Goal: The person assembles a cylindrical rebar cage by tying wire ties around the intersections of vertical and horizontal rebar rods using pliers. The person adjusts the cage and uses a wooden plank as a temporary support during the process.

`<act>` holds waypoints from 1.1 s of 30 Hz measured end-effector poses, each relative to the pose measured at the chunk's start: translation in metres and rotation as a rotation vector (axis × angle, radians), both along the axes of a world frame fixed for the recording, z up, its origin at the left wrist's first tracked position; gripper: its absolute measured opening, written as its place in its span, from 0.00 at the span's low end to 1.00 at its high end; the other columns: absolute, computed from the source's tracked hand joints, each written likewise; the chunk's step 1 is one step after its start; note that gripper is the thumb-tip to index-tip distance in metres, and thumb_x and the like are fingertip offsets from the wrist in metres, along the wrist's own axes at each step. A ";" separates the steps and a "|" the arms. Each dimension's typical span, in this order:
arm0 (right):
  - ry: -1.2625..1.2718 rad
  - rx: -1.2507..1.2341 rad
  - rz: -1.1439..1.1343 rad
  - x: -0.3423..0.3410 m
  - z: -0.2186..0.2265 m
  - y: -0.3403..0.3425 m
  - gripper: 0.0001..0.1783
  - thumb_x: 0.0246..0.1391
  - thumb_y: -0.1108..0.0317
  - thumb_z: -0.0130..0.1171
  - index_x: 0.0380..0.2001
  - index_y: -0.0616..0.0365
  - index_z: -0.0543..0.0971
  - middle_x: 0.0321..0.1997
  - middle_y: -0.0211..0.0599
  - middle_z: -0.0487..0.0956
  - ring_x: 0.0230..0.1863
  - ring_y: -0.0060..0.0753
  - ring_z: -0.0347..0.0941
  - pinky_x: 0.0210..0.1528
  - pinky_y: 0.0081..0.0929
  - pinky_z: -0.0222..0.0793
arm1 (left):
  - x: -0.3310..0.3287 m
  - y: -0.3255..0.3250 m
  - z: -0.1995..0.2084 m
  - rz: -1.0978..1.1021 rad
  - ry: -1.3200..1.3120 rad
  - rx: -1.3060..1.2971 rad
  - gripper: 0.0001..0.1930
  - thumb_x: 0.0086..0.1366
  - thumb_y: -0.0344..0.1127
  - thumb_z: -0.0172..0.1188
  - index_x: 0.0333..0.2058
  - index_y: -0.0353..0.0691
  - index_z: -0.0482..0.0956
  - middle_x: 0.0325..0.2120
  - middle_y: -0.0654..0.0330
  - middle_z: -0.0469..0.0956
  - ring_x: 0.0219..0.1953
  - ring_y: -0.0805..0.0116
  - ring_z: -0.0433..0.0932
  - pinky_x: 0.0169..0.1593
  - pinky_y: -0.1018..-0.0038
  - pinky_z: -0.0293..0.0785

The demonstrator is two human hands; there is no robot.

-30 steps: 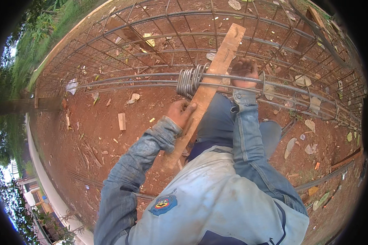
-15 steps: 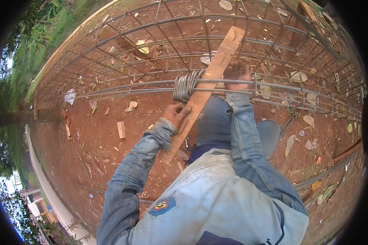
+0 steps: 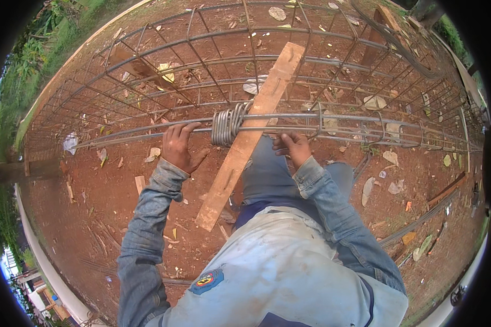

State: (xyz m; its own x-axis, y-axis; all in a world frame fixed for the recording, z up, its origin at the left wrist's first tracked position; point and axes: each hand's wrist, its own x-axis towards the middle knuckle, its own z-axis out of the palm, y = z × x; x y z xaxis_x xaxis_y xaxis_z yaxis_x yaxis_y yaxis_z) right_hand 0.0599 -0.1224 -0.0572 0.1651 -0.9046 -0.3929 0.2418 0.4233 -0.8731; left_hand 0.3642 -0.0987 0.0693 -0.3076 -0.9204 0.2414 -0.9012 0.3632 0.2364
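A cage of long steel bars (image 3: 120, 132) and square hoops lies on red earth. A tight bunch of steel hoops (image 3: 227, 125) hangs on the upper long bars. A wooden plank (image 3: 249, 134) leans diagonally through the cage beside that bunch. My left hand (image 3: 181, 148) is just left of the bunch, its fingers spread and their tips resting on the long bar. My right hand (image 3: 292, 147) is right of the plank, fingers curled just below the lower long bar; I cannot make out a grip. Both sleeves are blue denim.
Dry leaves (image 3: 375, 102) and wood scraps (image 3: 140, 183) litter the red soil (image 3: 93, 218). More loose hoops (image 3: 414, 136) sit along the bars to the right. A pale concrete kerb (image 3: 49, 272) and grass border the left side. Loose bars (image 3: 414, 223) lie at the lower right.
My left hand has let go of the plank and moved left onto the long bar. My right hand has dropped from the upper bar to below the lower one.
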 end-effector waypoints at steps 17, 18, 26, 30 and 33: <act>1.452 -0.198 0.346 0.058 0.141 -0.055 0.71 0.26 0.21 0.53 0.65 0.53 0.36 0.68 0.55 0.32 0.65 0.71 0.18 0.53 0.81 0.31 | -0.043 -0.079 -0.009 -0.428 -0.211 0.408 0.56 0.36 0.49 0.71 0.61 0.39 0.47 0.56 0.46 0.57 0.58 0.47 0.59 0.60 0.58 0.58; 1.496 -0.142 0.398 0.058 0.136 -0.058 0.71 0.26 0.19 0.51 0.65 0.52 0.35 0.68 0.54 0.31 0.65 0.70 0.18 0.53 0.81 0.30 | -0.046 -0.077 -0.010 -0.422 -0.202 0.417 0.57 0.36 0.49 0.71 0.61 0.39 0.46 0.56 0.46 0.57 0.57 0.47 0.59 0.59 0.58 0.58; 1.558 -0.061 0.519 0.066 0.130 -0.063 0.71 0.26 0.21 0.53 0.65 0.51 0.35 0.69 0.52 0.33 0.66 0.66 0.18 0.53 0.82 0.30 | -0.047 -0.070 -0.016 -0.330 -0.256 0.346 0.60 0.33 0.49 0.73 0.61 0.37 0.43 0.53 0.44 0.60 0.56 0.47 0.60 0.57 0.58 0.61; 1.537 -0.048 0.505 0.069 0.134 -0.063 0.72 0.26 0.21 0.53 0.65 0.53 0.35 0.69 0.52 0.34 0.67 0.64 0.19 0.55 0.80 0.29 | -0.042 -0.071 -0.021 -0.308 -0.226 0.356 0.60 0.33 0.48 0.73 0.61 0.37 0.44 0.53 0.44 0.61 0.56 0.47 0.61 0.56 0.58 0.62; 1.537 -0.077 0.545 0.064 0.132 -0.058 0.72 0.25 0.21 0.53 0.65 0.56 0.35 0.69 0.51 0.37 0.68 0.60 0.23 0.55 0.80 0.27 | -0.037 -0.070 -0.020 -0.275 -0.251 0.366 0.59 0.33 0.47 0.73 0.61 0.37 0.45 0.53 0.44 0.60 0.56 0.47 0.61 0.57 0.59 0.62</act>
